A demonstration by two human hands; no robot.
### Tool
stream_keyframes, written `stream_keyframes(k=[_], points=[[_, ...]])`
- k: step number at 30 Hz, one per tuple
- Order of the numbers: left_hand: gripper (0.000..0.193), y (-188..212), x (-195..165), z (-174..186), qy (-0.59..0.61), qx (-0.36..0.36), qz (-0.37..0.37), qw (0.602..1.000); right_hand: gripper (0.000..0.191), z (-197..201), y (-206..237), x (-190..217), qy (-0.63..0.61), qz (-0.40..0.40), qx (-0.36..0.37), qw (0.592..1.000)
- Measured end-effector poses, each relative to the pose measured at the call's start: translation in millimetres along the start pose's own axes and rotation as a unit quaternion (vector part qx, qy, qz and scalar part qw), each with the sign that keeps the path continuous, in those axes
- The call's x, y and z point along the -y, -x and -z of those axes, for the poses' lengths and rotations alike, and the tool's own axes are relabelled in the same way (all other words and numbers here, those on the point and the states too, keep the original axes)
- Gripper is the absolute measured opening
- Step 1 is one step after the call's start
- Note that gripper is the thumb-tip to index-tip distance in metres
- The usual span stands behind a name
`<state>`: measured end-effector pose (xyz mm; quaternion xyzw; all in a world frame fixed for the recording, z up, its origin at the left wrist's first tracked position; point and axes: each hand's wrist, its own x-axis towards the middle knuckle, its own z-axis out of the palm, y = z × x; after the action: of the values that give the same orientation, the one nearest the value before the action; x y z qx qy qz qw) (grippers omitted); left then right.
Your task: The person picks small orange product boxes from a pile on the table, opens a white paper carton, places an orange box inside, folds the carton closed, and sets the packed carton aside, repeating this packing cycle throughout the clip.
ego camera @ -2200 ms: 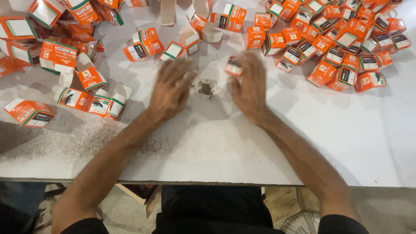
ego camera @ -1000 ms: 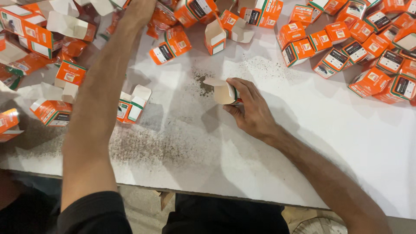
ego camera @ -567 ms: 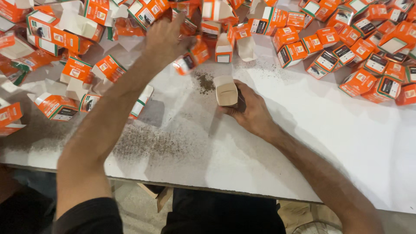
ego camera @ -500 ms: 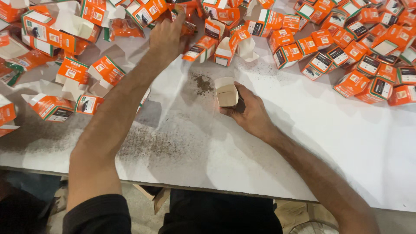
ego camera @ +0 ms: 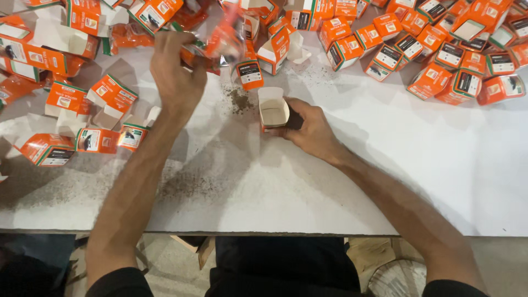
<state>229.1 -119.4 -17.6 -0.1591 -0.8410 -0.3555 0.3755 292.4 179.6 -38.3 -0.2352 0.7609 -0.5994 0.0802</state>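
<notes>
My right hand (ego camera: 311,124) grips a small open carton (ego camera: 273,108), its mouth facing up at me and empty inside, resting on the white table (ego camera: 308,192). My left hand (ego camera: 175,74) is raised over the far left of the table and pinches an orange plastic pouch (ego camera: 223,41), which is blurred with motion above the pile of boxes. A small heap of dark powder (ego camera: 240,100) lies on the table just left of the open carton.
Many small orange-and-white cartons (ego camera: 440,49) are heaped along the far edge and right. More cartons, some open or flattened (ego camera: 96,137), lie at the left. Dark dust (ego camera: 181,187) is scattered near the front edge (ego camera: 275,231).
My left hand reached into the far pile, took an orange pouch and lifted it back toward the carton. My right hand kept holding the open carton, turning its mouth upward.
</notes>
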Motion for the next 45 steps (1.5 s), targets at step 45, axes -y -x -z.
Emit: stream_keyframes(k=[45], points=[[0.025, 48.6, -86.7, -52.6, 0.306, 0.24, 0.298, 0.872, 0.06, -6.6, 9.1, 0.9, 0.239, 0.113, -0.064, 0.962]])
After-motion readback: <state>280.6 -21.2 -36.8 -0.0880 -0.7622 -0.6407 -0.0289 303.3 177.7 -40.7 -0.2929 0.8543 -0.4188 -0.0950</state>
